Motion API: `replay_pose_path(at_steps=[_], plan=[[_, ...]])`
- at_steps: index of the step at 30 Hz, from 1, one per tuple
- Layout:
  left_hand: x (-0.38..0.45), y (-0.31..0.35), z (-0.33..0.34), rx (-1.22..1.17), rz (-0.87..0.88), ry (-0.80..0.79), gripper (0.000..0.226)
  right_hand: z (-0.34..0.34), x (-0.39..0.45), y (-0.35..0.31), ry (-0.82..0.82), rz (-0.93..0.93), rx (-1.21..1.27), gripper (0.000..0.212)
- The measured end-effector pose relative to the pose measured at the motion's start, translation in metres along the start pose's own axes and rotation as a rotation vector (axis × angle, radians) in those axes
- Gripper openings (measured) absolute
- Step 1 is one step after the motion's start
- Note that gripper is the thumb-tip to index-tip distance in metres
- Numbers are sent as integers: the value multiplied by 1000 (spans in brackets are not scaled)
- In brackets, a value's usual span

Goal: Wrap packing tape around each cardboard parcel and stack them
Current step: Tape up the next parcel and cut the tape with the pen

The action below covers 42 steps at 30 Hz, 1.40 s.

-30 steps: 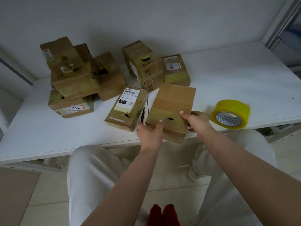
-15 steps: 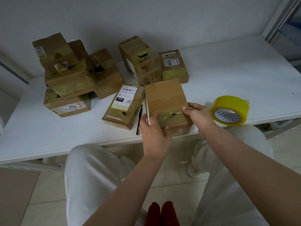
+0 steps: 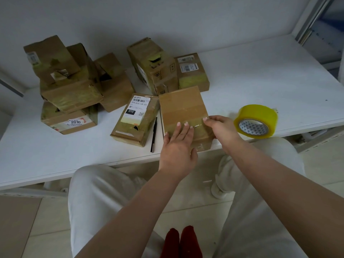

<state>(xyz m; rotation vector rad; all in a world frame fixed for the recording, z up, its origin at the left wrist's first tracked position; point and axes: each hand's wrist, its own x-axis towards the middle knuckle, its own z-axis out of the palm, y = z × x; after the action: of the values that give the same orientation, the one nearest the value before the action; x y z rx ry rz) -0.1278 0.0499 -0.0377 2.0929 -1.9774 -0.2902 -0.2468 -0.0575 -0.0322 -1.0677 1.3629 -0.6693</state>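
A plain brown cardboard parcel [image 3: 183, 107] lies flat at the table's front edge, with shiny tape across its near end. My left hand [image 3: 178, 144] rests flat on that near end, fingers straight. My right hand [image 3: 221, 129] grips the parcel's right near corner, thumb on top. A yellow roll of packing tape [image 3: 256, 121] stands just right of my right hand, untouched. A labelled parcel marked 010 [image 3: 135, 118] lies to the left of the plain one.
A black pen-like tool [image 3: 154, 135] lies between the two front parcels. A rough stack of taped parcels [image 3: 68, 86] fills the back left, two more parcels [image 3: 167, 71] stand behind. The white table [image 3: 270, 77] stretches to the right. My white-trousered knees are below the edge.
The plain parcel was set down flat and squared to the table edge. My left hand moved from its near edge onto its top and flattened; my right hand stayed at the right corner.
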Motion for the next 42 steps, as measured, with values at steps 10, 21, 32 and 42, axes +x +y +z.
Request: replay_pose_path(at_steps=[10, 21, 32, 42], plan=[[7, 3, 0, 37, 58, -85, 70, 1, 2, 3, -7, -109, -177, 12], [-9, -25, -2, -60, 43, 57, 69, -8, -28, 20, -170, -1017, -1270, 51], [-6, -20, -2, -12, 42, 26, 73, 0, -34, 26, -253, -970, -1381, 64], [0, -39, -5, -105, 104, -40, 74, 2, -28, 28, -294, -1021, -1335, 63]])
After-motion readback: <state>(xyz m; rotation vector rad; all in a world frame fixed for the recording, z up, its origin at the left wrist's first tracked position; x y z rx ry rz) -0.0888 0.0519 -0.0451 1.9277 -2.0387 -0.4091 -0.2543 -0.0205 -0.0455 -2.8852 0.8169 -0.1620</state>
